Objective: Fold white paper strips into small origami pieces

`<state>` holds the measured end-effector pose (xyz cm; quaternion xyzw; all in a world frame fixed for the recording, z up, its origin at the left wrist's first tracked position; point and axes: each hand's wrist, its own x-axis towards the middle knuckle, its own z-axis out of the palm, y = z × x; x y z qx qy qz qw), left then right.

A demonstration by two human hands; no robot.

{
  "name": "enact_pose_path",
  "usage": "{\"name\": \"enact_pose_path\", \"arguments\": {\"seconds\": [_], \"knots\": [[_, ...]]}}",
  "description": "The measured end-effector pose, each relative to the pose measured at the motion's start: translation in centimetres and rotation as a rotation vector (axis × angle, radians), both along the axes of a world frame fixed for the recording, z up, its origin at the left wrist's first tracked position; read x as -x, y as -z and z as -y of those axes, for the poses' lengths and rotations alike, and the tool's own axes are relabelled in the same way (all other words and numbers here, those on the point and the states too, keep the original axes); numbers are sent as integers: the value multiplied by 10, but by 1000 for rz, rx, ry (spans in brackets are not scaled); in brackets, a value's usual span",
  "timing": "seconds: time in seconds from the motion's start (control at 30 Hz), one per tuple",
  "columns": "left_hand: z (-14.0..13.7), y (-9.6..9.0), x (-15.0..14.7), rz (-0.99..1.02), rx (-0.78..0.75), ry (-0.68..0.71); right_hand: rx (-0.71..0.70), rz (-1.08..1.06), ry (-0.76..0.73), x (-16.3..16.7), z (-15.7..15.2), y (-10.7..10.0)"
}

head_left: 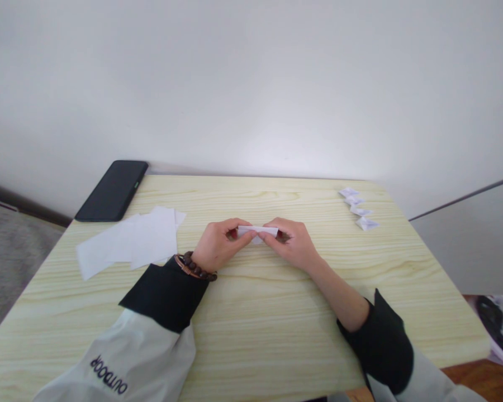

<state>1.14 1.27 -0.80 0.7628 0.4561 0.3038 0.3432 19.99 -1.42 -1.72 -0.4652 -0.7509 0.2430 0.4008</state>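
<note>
A small folded piece of white paper is held up between both hands over the middle of the table. My left hand pinches its left part, thumb in front and fingers behind. On the other side my right hand grips the right part the same way, and the two thumb tips nearly meet at its centre. The paper has a straight upper edge and a lower part that shows below the thumbs. Its back is hidden by the hands.
Loose white paper sheets overlap on the left of the table. Behind them a black tablet lies at the back left corner. Several small folded white paper pieces form a row at the back right. A white wall borders the far edge.
</note>
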Motion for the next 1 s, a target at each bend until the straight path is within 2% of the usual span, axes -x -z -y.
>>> {"name": "enact_pose_path", "arguments": {"seconds": [0.27, 0.43, 0.57, 0.7, 0.87, 1.0], "knots": [[0, -1, 2, -37, 99, -15, 61, -8, 18, -2, -1, 0], [-6, -6, 8, 56, 237, 127, 186, -64, 5, -8, -2, 0], [-8, -9, 11, 105, 258, 207, 252, -88, -1, -9, -2, 1], [-5, -5, 7, 96, 242, 163, 208, -59, 43, -6, -2, 0], [-1, -1, 2, 57, 212, 114, 122, -34, -13, -1, 1, -2], [-1, -3, 2, 54, 242, 112, 131, 9, -25, -2, 0, -2]]}}
